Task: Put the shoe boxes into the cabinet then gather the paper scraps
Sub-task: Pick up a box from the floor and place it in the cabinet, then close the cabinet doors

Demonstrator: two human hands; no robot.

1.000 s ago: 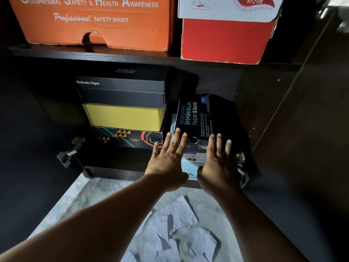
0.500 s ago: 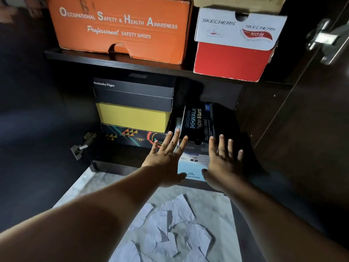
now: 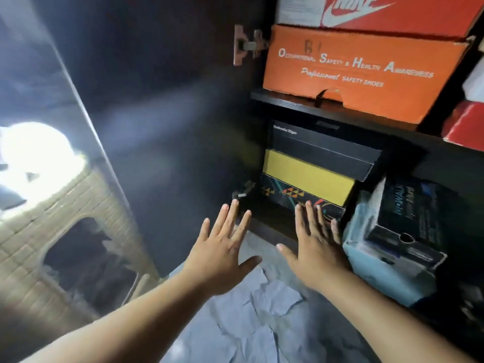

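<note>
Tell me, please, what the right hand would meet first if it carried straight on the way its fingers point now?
Most likely the patterned box at the bottom of the stack: the right hand, open with straight fingers, points up and into the cabinet toward its front face. Depth is unclear, so the bottom shelf edge might come first.

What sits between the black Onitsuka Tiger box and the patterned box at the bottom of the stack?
A yellow box, sandwiched between the black box above and the patterned box below, in the head view.
</note>
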